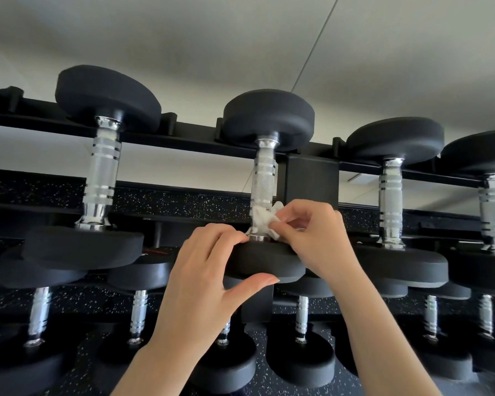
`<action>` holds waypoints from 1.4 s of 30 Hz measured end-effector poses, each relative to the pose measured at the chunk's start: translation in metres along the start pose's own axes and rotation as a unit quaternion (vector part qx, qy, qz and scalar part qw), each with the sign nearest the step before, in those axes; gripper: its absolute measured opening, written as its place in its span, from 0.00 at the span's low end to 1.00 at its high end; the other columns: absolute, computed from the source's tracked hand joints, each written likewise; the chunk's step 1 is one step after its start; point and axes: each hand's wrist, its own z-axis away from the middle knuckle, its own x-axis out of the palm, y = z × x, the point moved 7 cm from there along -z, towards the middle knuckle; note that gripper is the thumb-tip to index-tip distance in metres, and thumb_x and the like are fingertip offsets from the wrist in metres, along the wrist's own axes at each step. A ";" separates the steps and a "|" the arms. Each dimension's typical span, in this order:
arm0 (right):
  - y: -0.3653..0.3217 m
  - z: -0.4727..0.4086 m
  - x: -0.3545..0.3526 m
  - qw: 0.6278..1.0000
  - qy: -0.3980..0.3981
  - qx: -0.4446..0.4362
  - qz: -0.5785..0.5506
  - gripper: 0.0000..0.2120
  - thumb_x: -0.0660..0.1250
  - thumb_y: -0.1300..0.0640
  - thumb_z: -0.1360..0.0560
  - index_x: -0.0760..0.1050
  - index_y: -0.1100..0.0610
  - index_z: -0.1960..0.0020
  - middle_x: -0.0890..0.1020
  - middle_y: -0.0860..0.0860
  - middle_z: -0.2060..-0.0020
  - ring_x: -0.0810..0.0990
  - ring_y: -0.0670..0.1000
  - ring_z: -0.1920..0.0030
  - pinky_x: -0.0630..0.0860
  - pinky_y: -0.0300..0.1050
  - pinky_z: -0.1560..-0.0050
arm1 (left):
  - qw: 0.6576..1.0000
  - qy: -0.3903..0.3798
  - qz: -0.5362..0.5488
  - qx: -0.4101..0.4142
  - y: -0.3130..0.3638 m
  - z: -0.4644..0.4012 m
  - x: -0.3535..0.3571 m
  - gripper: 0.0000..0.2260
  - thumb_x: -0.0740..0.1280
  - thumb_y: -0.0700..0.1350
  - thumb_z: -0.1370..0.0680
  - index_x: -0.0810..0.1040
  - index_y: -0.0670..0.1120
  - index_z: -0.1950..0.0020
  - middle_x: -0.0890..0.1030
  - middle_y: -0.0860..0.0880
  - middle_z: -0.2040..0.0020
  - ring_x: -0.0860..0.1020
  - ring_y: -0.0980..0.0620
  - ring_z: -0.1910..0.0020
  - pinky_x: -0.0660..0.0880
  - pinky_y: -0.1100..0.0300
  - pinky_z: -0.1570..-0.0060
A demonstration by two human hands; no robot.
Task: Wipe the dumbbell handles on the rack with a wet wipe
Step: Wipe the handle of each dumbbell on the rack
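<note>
The right hand point(309, 232) pinches a crumpled white wet wipe point(265, 221) between thumb and curled fingertips and holds it against the lower end of the knurled chrome handle point(263, 181) of the middle dumbbell point(266, 261) on the top shelf of the black rack point(312, 178). The wipe sits right at the grip, bunched round the handle just above the near black weight, where the chrome flares into its collar. The left hand point(209, 270) grips that same near weight: its fingers curl over the upper face, just left of the wipe and touching the collar, while the thumb reaches under the front rim, so the disc lies between thumb and fingers. Above the grip the handle rises bare to the far weight, which rests in a black cradle on the rack's rear rail. Left of the grip stands another dumbbell point(97, 172) with a ringed chrome handle, well apart from both hands; right of the grip stand two more point(392, 201), the farther one cut by the frame edge. Below the hands a lower shelf carries a row of smaller dumbbells point(137, 312) over black flooring flecked with white. No brand, weight number or other writing can be read on any weight; a faint red mark on a lower disc left of the left hand is too blurred to make out.
</note>
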 end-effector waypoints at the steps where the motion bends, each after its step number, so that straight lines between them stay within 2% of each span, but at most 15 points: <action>1: 0.002 0.000 -0.001 1.000 0.021 0.006 -0.018 0.05 0.73 0.61 0.31 0.79 0.54 0.64 0.82 0.46 0.67 0.80 0.41 0.65 0.75 0.30 0.61 | 1.000 -0.001 0.001 0.000 0.000 0.000 0.000 0.23 0.66 0.63 0.28 0.77 0.45 0.47 0.73 0.54 0.48 0.74 0.51 0.49 0.74 0.50 0.52; 11: 0.002 -0.023 -0.007 0.978 0.162 0.030 -0.131 0.07 0.71 0.58 0.29 0.77 0.50 0.63 0.81 0.45 0.69 0.79 0.42 0.67 0.75 0.36 0.61 | 1.000 -0.010 0.006 -0.019 0.001 0.000 0.001 0.23 0.67 0.62 0.30 0.77 0.45 0.47 0.74 0.54 0.49 0.74 0.52 0.48 0.74 0.50 0.50; 16: -0.008 -0.046 -0.014 0.968 0.195 0.030 -0.153 0.08 0.71 0.57 0.29 0.75 0.49 0.65 0.81 0.46 0.69 0.80 0.46 0.66 0.77 0.41 0.58 | 1.000 -0.014 0.006 -0.024 0.000 0.000 0.001 0.22 0.67 0.62 0.30 0.77 0.45 0.47 0.73 0.55 0.48 0.73 0.53 0.48 0.72 0.53 0.49; 21: -0.010 -0.061 -0.013 0.950 0.220 0.044 -0.218 0.07 0.71 0.57 0.29 0.76 0.50 0.64 0.80 0.46 0.70 0.78 0.43 0.68 0.78 0.44 0.57 | 0.999 -0.015 0.012 -0.029 0.000 0.001 0.002 0.22 0.67 0.62 0.30 0.77 0.46 0.47 0.72 0.57 0.48 0.73 0.53 0.47 0.71 0.54 0.48; 24: -0.006 -0.058 -0.005 0.955 0.180 0.039 -0.232 0.05 0.70 0.53 0.29 0.77 0.51 0.62 0.82 0.48 0.69 0.78 0.44 0.67 0.80 0.50 0.54 | 0.999 -0.017 0.006 -0.027 -0.001 0.001 0.002 0.22 0.66 0.63 0.30 0.77 0.46 0.47 0.71 0.57 0.47 0.73 0.54 0.47 0.71 0.54 0.49; 28: 0.001 -0.060 0.002 0.955 0.131 0.045 -0.263 0.11 0.71 0.43 0.34 0.77 0.50 0.62 0.84 0.51 0.65 0.82 0.54 0.60 0.79 0.59 0.51 | 0.999 -0.019 0.004 -0.026 -0.002 0.000 0.002 0.24 0.64 0.65 0.29 0.77 0.47 0.46 0.72 0.57 0.47 0.73 0.54 0.47 0.72 0.54 0.49; 32: 0.002 -0.068 0.005 0.944 0.128 0.060 -0.299 0.09 0.73 0.48 0.33 0.76 0.51 0.61 0.84 0.55 0.65 0.80 0.52 0.64 0.79 0.62 0.52 | 0.999 -0.020 0.007 -0.024 -0.001 0.000 0.002 0.23 0.65 0.65 0.29 0.77 0.47 0.47 0.71 0.58 0.47 0.73 0.55 0.47 0.71 0.54 0.49; 36: 0.007 -0.074 0.013 0.912 0.086 0.097 -0.388 0.08 0.71 0.56 0.28 0.73 0.58 0.59 0.79 0.61 0.66 0.75 0.56 0.63 0.77 0.56 0.51 | 0.999 -0.020 0.007 -0.026 -0.001 0.000 0.002 0.23 0.65 0.65 0.29 0.76 0.48 0.47 0.71 0.58 0.47 0.73 0.55 0.46 0.71 0.56 0.48; 38: 0.008 -0.077 0.018 0.889 0.044 0.112 -0.442 0.08 0.69 0.58 0.26 0.71 0.59 0.59 0.77 0.59 0.66 0.74 0.56 0.61 0.76 0.53 0.52 | 0.999 -0.018 0.008 -0.025 -0.001 0.000 0.002 0.23 0.64 0.65 0.28 0.76 0.48 0.47 0.72 0.58 0.47 0.73 0.55 0.46 0.71 0.56 0.48; 42: 0.008 -0.077 0.025 0.855 -0.041 0.107 -0.506 0.07 0.64 0.61 0.23 0.70 0.59 0.60 0.79 0.55 0.63 0.79 0.51 0.64 0.80 0.45 0.57 | 1.000 -0.015 0.008 -0.025 0.000 0.000 0.002 0.23 0.64 0.65 0.28 0.76 0.48 0.47 0.71 0.58 0.46 0.73 0.55 0.46 0.70 0.57 0.47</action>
